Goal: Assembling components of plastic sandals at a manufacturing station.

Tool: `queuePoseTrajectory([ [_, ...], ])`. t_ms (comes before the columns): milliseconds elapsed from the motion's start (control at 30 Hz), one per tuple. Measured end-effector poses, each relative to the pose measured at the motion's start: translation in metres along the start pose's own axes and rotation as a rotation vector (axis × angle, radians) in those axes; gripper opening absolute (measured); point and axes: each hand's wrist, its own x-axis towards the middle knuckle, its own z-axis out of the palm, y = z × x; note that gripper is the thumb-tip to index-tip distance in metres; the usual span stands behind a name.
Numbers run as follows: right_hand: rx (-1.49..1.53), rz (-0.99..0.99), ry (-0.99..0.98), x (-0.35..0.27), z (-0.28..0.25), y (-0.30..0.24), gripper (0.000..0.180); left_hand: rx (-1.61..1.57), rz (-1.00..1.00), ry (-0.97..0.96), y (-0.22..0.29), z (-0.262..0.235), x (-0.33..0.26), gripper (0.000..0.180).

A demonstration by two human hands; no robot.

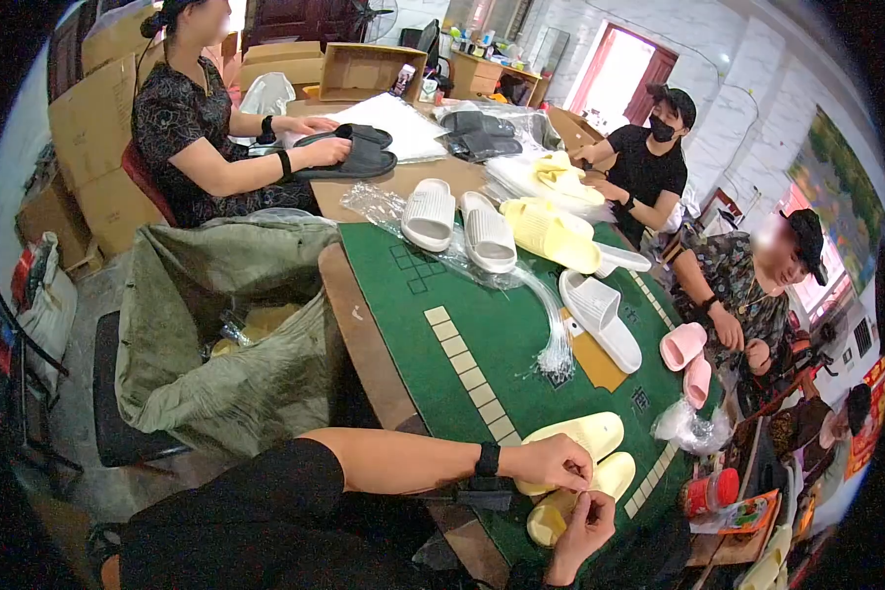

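My left hand (pixel 551 462), a black band at its wrist, reaches over a pair of pale yellow slide slippers (pixel 590 433) at the near end of the green table mat (pixel 403 295). My right hand (pixel 582 536) is just below it. The fingertips of both hands are pinched close together over the slippers; whatever is between them is too small to make out. Under my hands shows a rounded yellow piece (pixel 549 521), partly hidden. A bundle of clear plastic strips (pixel 553 359) lies farther up the mat.
White slippers (pixel 600 320), yellow slippers (pixel 551 233) and pink slippers (pixel 683 349) lie along the mat. A large green sack (pixel 236 393) stands left of the table. One person handles dark slippers (pixel 349 157) at the far left; others sit along the right. A red-lidded jar (pixel 710 492) stands at right.
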Motion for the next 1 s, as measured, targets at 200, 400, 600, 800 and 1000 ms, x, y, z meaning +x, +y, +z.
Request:
queuePoseTrajectory([
  [200,-0.179,-0.155,0.007,0.003,0.001,-0.003,0.011,0.102,0.047,0.006,0.003,-0.001,-0.001,0.013],
  [400,-0.055,-0.087,0.019,0.001,0.005,-0.002,0.009,0.081,0.004,0.041,0.004,0.001,0.000,0.014],
  [600,-0.200,-0.104,-0.006,0.001,0.001,-0.010,0.012,-0.195,-0.154,0.034,0.007,0.000,0.000,0.011],
  [800,-0.182,-0.103,0.000,0.003,0.004,-0.004,0.012,-0.116,-0.090,0.025,-0.003,-0.004,0.000,0.012],
  [1000,-0.163,-0.164,0.054,0.005,0.003,0.002,0.011,-0.223,-0.129,-0.002,0.007,-0.004,0.003,0.012],
])
